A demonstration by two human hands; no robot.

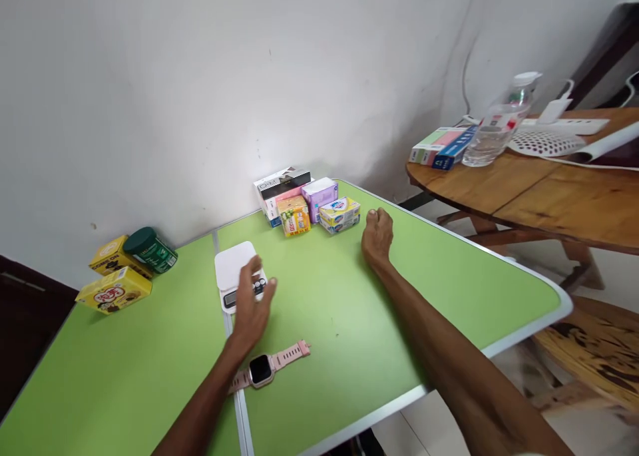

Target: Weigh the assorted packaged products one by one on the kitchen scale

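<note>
My left hand (251, 309) reaches over the front of a white digital kitchen scale (233, 261), its fingers apart and covering part of the display and buttons. Nothing rests on the scale's plate. Closer to me lies a smartwatch (261, 371) with a pink strap laid out flat, one strap end partly behind my left forearm. My right hand (378, 236) is curled into a loose fist at the right side of the table, with no object showing in it. Just left of that hand is a yellow soap box (340, 215).
Beside the soap box stand a purple pack (319, 200), an orange box (294, 218) and a larger black-and-white box (284, 184). Yellow boxes (114, 291) and a green canister (151, 249) sit at the left. A wooden table (519, 183) at right holds a water bottle (499, 126).
</note>
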